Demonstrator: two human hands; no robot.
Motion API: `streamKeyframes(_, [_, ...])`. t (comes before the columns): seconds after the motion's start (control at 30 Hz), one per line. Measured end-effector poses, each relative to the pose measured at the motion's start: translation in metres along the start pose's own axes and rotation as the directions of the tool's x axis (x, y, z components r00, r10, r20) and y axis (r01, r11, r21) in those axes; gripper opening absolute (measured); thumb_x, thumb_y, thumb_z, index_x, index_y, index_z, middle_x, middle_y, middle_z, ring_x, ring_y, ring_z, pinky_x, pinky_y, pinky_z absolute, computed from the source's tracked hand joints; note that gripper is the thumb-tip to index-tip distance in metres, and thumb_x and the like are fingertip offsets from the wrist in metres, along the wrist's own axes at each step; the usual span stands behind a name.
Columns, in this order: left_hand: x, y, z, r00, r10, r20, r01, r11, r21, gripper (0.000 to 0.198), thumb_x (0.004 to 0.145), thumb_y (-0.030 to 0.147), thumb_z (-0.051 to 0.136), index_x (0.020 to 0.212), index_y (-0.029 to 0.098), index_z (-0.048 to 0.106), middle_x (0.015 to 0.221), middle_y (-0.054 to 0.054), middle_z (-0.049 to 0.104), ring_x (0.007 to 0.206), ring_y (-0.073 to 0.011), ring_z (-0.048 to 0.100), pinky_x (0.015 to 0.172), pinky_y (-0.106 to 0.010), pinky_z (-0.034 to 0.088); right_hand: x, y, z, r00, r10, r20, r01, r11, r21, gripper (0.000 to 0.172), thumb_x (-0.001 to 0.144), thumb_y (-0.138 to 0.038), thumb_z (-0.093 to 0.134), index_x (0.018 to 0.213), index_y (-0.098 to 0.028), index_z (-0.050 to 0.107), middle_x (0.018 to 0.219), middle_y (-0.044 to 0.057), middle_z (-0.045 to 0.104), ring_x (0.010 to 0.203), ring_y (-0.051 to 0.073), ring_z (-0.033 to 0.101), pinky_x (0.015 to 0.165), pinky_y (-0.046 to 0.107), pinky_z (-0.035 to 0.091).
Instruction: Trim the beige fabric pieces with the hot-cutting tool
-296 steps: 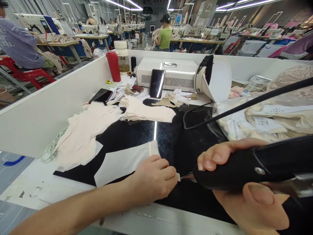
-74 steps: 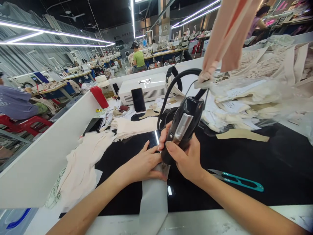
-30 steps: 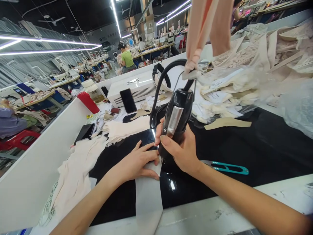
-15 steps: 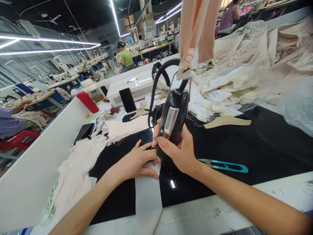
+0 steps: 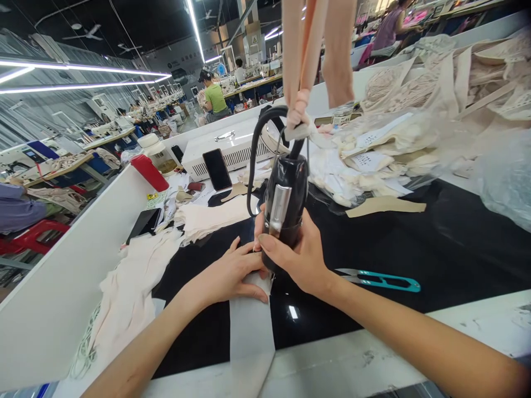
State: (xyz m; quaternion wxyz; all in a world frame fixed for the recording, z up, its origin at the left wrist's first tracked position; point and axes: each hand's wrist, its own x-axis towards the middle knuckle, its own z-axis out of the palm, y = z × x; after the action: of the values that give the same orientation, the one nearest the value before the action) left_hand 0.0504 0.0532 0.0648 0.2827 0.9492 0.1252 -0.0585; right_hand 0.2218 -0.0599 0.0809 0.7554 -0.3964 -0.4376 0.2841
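Note:
My right hand (image 5: 296, 257) is wrapped round a black corded hand-held power tool (image 5: 287, 190) with a silver lever on its side. The tool stands nearly upright, its lower end close to the pale fabric strip (image 5: 251, 326); its tip is hidden by my hands. My left hand (image 5: 234, 273) lies on the strip with fingers spread, pressing it to the black work surface (image 5: 315, 320), fingertips right beside the tool. The strip runs toward me and over the table's front edge. Teal thread snips (image 5: 381, 280) lie just right of my right wrist.
Pink fabric strips (image 5: 313, 50) hold the tool from above. Pale fabric pieces (image 5: 133, 282) lie at left, with a dark phone (image 5: 143, 224). Behind stand another phone (image 5: 217, 169) and a white vented box (image 5: 232, 146). Bagged fabric (image 5: 373, 155) is heaped right. Co-workers sit farther off.
My right hand and the power tool have shifted a little to the left, and the hanging pink strips have swung left with them. My left hand has stayed almost still on the strip.

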Motion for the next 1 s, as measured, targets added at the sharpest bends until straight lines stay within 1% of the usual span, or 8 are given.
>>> streamKeyframes(0.07, [-0.002, -0.002, 0.001, 1.000, 0.003, -0.003, -0.003, 1.000, -0.009, 0.043, 0.092, 0.052, 0.104, 0.121, 0.026, 0.085, 0.146, -0.012, 0.079, 0.160, -0.0462, 0.059, 0.142, -0.082, 0.032, 0.000, 0.000, -0.002, 1.000, 0.006, -0.004, -0.006, 1.000, -0.002, 0.051, 0.085, -0.064, 0.097, 0.098, -0.030, 0.062, 0.085, -0.001, 0.069, 0.073, 0.019, 0.062, 0.060, 0.036, 0.061])
streamKeyframes(0.2, [-0.003, 0.002, 0.002, 0.999, -0.016, -0.051, 0.015, 1.000, -0.014, 0.031, 0.104, 0.045, 0.094, 0.125, 0.026, 0.082, 0.153, -0.013, 0.077, 0.162, -0.0420, 0.059, 0.146, -0.082, 0.020, -0.001, 0.002, -0.004, 1.000, 0.007, -0.022, -0.007, 1.000, -0.019, 0.044, 0.086, -0.058, 0.096, 0.098, -0.030, 0.063, 0.087, -0.001, 0.067, 0.076, 0.021, 0.063, 0.060, 0.036, 0.060])
streamKeyframes(0.27, [-0.001, 0.007, 0.003, 0.997, -0.022, -0.080, 0.021, 1.000, -0.016, 0.028, 0.108, 0.041, 0.090, 0.129, 0.026, 0.082, 0.158, -0.014, 0.075, 0.163, -0.0411, 0.059, 0.147, -0.080, 0.018, -0.001, 0.002, -0.004, 1.000, -0.002, -0.028, 0.002, 1.000, -0.028, 0.041, 0.086, -0.054, 0.095, 0.098, -0.030, 0.064, 0.087, -0.001, 0.066, 0.077, 0.021, 0.063, 0.062, 0.036, 0.060])
streamKeyframes(0.4, [0.005, 0.013, 0.005, 0.995, -0.023, -0.097, 0.021, 0.999, -0.026, 0.045, 0.103, 0.033, 0.096, 0.144, 0.027, 0.079, 0.173, -0.013, 0.065, 0.169, -0.0431, 0.054, 0.147, -0.079, 0.019, -0.001, 0.002, -0.003, 0.999, -0.020, -0.029, 0.020, 0.999, -0.029, 0.038, 0.085, -0.052, 0.094, 0.100, -0.030, 0.066, 0.086, -0.001, 0.070, 0.076, 0.021, 0.063, 0.067, 0.038, 0.060])
streamKeyframes(0.47, [0.007, 0.014, 0.007, 0.996, -0.038, -0.082, 0.035, 0.998, -0.043, 0.043, 0.100, 0.029, 0.098, 0.139, 0.027, 0.080, 0.169, -0.012, 0.069, 0.168, -0.0424, 0.054, 0.147, -0.081, 0.016, -0.001, 0.002, -0.003, 0.999, -0.014, -0.033, 0.013, 1.000, -0.023, 0.038, 0.085, -0.051, 0.093, 0.099, -0.030, 0.067, 0.085, -0.001, 0.071, 0.075, 0.021, 0.063, 0.068, 0.038, 0.060])
streamKeyframes(0.6, [0.005, 0.013, 0.009, 0.996, -0.057, -0.065, 0.055, 0.998, -0.038, 0.028, 0.102, 0.028, 0.097, 0.126, 0.026, 0.083, 0.154, -0.010, 0.078, 0.167, -0.0398, 0.056, 0.147, -0.082, 0.015, -0.002, 0.002, -0.004, 1.000, 0.001, -0.024, -0.001, 1.000, 0.002, 0.037, 0.086, -0.050, 0.094, 0.099, -0.030, 0.066, 0.085, -0.001, 0.073, 0.076, 0.021, 0.065, 0.069, 0.040, 0.061])
streamKeyframes(0.8, [0.000, 0.009, 0.008, 0.998, -0.035, -0.047, 0.035, 0.999, 0.014, 0.030, 0.102, 0.036, 0.097, 0.127, 0.028, 0.082, 0.162, -0.010, 0.074, 0.170, -0.0369, 0.052, 0.149, -0.077, 0.013, -0.003, 0.006, -0.007, 0.999, -0.020, -0.031, 0.020, 1.000, 0.007, 0.039, 0.087, -0.054, 0.096, 0.101, -0.030, 0.068, 0.086, -0.001, 0.074, 0.077, 0.022, 0.070, 0.069, 0.039, 0.062])
streamKeyframes(1.0, [-0.001, 0.007, 0.007, 0.999, -0.015, -0.029, 0.016, 0.999, 0.047, 0.033, 0.104, 0.041, 0.095, 0.132, 0.029, 0.081, 0.162, -0.010, 0.074, 0.172, -0.0354, 0.051, 0.150, -0.075, 0.014, -0.002, 0.008, -0.010, 0.999, -0.030, -0.035, 0.030, 1.000, -0.006, 0.040, 0.088, -0.056, 0.095, 0.104, -0.030, 0.069, 0.091, 0.000, 0.078, 0.080, 0.022, 0.073, 0.080, 0.044, 0.067])
